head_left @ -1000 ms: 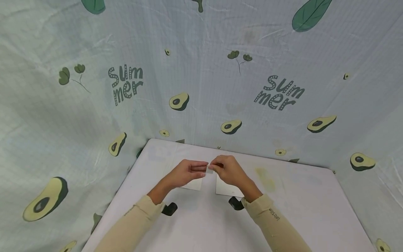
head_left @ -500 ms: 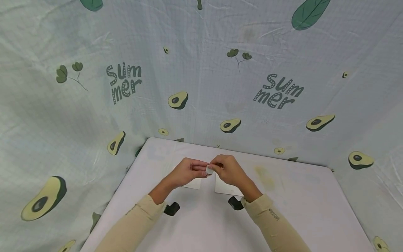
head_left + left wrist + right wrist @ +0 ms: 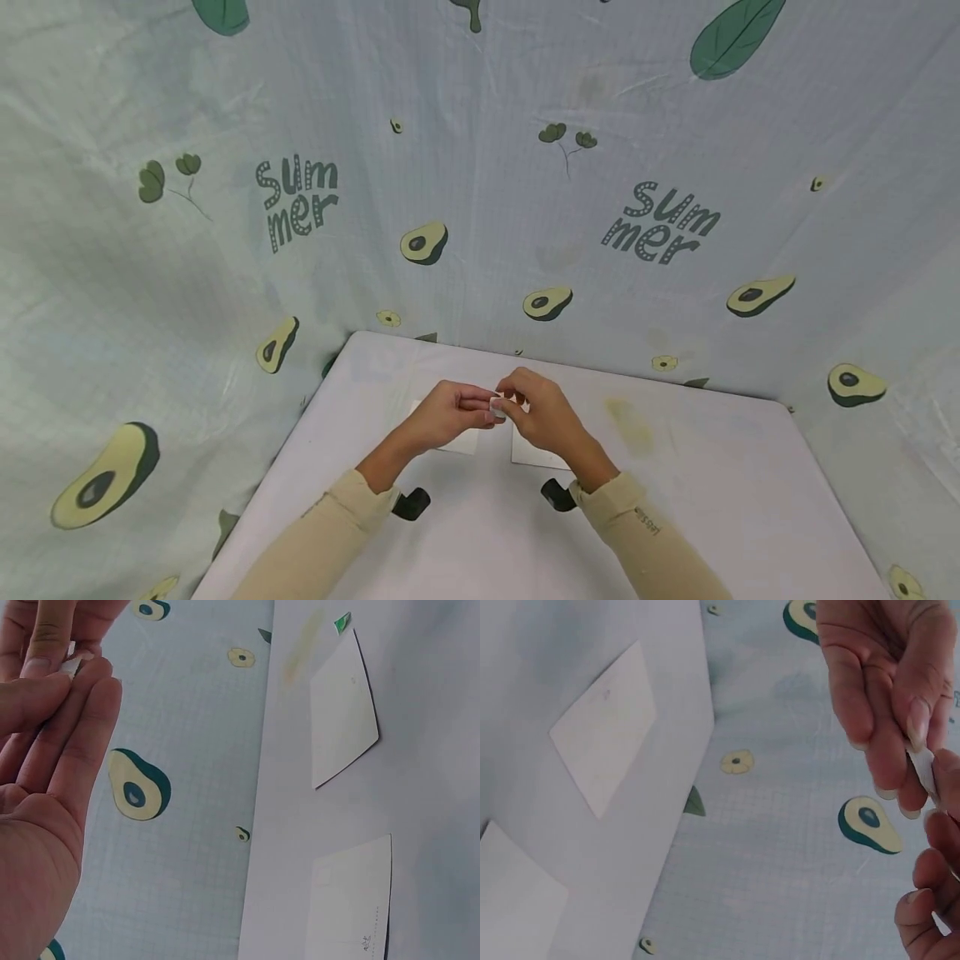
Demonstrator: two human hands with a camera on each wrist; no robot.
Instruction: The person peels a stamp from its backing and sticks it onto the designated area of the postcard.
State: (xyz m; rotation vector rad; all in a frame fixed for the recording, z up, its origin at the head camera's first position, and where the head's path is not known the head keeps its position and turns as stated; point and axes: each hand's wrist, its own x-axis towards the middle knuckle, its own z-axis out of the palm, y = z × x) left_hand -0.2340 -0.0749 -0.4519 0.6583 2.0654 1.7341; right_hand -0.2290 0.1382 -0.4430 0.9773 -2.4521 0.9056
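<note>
Both hands meet above the far part of the table, around a small white paper-like piece (image 3: 497, 407). My left hand (image 3: 447, 414) pinches it from the left; in the left wrist view its thumb lies against the white piece (image 3: 70, 667) and the other fingers extend behind. From the right, my right hand (image 3: 546, 415) grips the same piece with thumb and fingertips. The right wrist view shows the white strip (image 3: 924, 771) between the two hands, partly covered by fingers. What kind of piece it is, I cannot tell.
Two white cards lie on the white table (image 3: 480, 533): a left card (image 3: 349, 907) with a dotted line and faint print, and a right card (image 3: 346, 712). A small green scrap (image 3: 342, 622) lies beyond the right card. A printed curtain (image 3: 480, 183) hangs behind the table.
The white piece showed as a faint edge, then as a bright square half a second ago. Now the right thumb covers part of it, and the fingers of both hands have shifted closer around it.
</note>
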